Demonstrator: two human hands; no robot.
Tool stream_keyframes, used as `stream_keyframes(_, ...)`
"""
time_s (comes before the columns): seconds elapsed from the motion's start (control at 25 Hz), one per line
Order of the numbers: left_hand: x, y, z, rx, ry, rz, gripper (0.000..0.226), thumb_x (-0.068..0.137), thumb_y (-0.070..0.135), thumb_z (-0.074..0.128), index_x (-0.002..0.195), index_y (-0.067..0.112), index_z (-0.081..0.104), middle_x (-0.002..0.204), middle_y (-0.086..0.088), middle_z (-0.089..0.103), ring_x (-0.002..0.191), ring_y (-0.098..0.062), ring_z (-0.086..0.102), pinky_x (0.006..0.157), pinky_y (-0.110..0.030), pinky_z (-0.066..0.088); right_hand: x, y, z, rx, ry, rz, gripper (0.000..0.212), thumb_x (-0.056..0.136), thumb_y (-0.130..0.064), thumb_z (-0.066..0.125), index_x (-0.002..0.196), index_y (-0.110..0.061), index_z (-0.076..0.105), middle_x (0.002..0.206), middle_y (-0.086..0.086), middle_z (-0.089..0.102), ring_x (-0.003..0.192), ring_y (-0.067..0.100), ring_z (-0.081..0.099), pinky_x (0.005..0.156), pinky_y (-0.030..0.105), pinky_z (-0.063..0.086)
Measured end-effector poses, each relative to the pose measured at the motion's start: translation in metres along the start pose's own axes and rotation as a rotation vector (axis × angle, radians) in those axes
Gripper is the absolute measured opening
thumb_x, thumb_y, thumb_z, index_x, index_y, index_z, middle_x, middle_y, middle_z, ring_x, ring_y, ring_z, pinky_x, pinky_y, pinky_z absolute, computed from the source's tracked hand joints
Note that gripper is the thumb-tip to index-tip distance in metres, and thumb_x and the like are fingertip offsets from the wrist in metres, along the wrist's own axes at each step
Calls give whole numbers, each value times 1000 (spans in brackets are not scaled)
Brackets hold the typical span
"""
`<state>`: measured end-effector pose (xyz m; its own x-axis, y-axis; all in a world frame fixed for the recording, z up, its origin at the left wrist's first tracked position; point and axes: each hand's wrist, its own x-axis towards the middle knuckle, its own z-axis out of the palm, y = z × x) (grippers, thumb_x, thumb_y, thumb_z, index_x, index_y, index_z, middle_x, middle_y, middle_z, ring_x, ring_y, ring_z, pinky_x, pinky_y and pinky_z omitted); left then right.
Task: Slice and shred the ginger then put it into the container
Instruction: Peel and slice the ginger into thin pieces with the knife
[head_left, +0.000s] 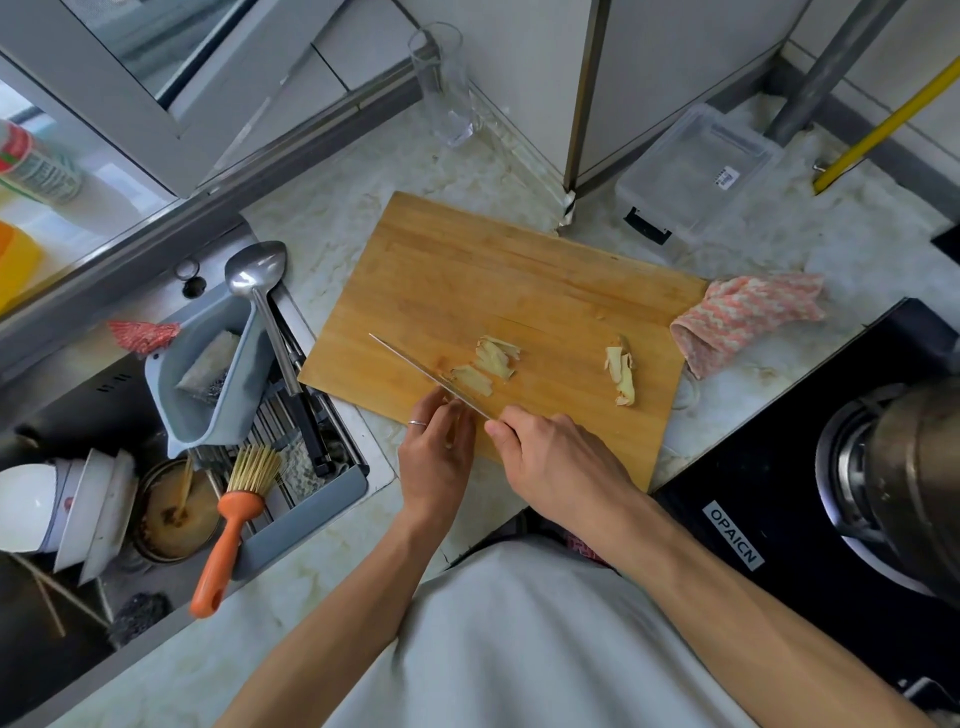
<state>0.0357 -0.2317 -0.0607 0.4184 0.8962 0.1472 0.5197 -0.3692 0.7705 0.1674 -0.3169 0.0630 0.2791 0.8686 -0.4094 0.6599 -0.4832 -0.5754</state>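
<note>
while the right hand (558, 460) is gripping the knife (426, 375) by its handle, fingers curled round it, the blade is running up and to the left across the near part of the wooden cutting board (467, 270). just left of it the left hand (436, 457), a ring on one finger, is resting at the board's near edge with fingertips curled down by the blade; whether they are pinching a piece of ginger is impossible to tell. beside the blade, ginger slices (491, 364) are lying fanned on the board, and more ginger pieces (622, 375) are sitting apart to the right. beyond the board's right corner a pink striped cloth (748, 317) is lying crumpled. farther back, the clear plastic container (696, 176) is standing on the counter, well apart from the ginger.
</note>
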Motion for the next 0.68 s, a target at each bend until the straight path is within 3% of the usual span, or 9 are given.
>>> stream_keyframes(0.32, -2, -6, 2, 3, -10, -31, 14, 91, 13, 66, 97, 2, 72, 124, -11, 63, 83, -23, 66, 68, -27, 53, 4, -2, -2, 66, -26, 37, 38, 106, -48, 32, 76, -25, 35, 74, 3, 50, 69, 32, 47, 52, 36, 27)
stream_keyframes(0.68, -1, -6, 4, 16, 22, -16, 9, 90, 8, 69, 94, 1, 72, 121, -13, 64, 79, -20, 65, 67, -26, 53, 12, -2, -4, 73, -38, 17, 42, 107, -44, 34, 69, -25, 30, 64, -4, 42, 55, 22, 38, 47, 35, 26)
